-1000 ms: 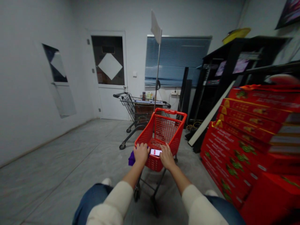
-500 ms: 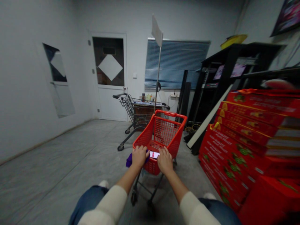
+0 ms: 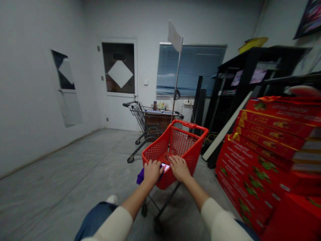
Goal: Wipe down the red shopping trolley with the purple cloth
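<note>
A red plastic shopping cart (image 3: 188, 142) stands directly before me, turned a little to the right. My left hand (image 3: 152, 170) is closed over the left part of its handle, and a purple cloth (image 3: 140, 176) sticks out beneath that hand. Over the right part of the handle my right hand (image 3: 178, 168) is closed too, its fingers curled forward. Between the hands a small lit screen (image 3: 165, 167), white and pink, shows at the handle; the left thumb lies close to it. From the cart's far side rises a pole (image 3: 177, 77) with a white flag (image 3: 175, 36).
A dark wire shopping cart (image 3: 140, 117) with a brown box (image 3: 159, 122) stands ahead. Stacked red cartons (image 3: 253, 174) line the right side, beside a leaning white board (image 3: 227, 127) and a black shelf (image 3: 250, 63). A white door (image 3: 122, 112) is in the back wall.
The red cart has swung slightly to the right, its far end and flag pole shifting right. Both hands have stayed on the handle and turned with it.
</note>
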The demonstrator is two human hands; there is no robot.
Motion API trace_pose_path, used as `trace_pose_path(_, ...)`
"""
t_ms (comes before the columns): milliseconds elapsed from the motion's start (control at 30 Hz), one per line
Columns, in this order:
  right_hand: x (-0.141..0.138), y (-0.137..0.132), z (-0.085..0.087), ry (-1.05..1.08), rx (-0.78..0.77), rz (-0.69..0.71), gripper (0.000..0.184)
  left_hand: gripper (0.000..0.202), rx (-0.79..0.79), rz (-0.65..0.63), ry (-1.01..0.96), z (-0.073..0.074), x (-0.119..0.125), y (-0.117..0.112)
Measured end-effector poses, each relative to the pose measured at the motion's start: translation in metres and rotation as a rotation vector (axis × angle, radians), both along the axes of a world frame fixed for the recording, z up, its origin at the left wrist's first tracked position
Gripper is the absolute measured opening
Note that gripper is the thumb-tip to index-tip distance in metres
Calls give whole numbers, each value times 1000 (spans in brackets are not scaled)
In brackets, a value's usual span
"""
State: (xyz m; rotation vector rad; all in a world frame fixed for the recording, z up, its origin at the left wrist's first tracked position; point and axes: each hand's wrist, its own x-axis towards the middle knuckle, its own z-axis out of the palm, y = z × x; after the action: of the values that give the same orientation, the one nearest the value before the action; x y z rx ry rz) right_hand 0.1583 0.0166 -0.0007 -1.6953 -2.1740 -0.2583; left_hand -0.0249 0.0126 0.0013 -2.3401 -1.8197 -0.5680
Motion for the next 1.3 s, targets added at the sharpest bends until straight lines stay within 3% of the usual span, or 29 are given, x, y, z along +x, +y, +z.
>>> trace_pose_path(100,21,9,-2,-16,-36,-80,47,32,-20,-23,-26,0,1,0)
trace_pose_path(200,21,13,-7,-11,-40,-111,47,32,-44,-24,-32,5,-6,10)
trace_pose_path(400,-11,12,-11,43,-25,-180,49,34,-62,43,-16,13,-19,25)
trace_pose_path(667,-44,-1,-15,121,9,-231,51,35,-31,129,-12,13,-7,12)
trace_pose_path(767,-44,-4,-8,74,26,-200,50,35,-47,133,-18,14,-17,9)
trace_pose_path(933,-23,7,11,-42,42,-75,45,31,-97,28,-35,16,-50,14)
trace_pose_path(1033,-15,14,14,-32,45,-69,43,31,-92,60,-56,17,-59,16)
trace_pose_path(1200,-26,11,8,8,46,-61,40,33,-94,246,-39,24,-35,16)
trace_pose_path(1300,-33,8,8,17,44,-64,39,36,-84,275,-46,31,-9,14)
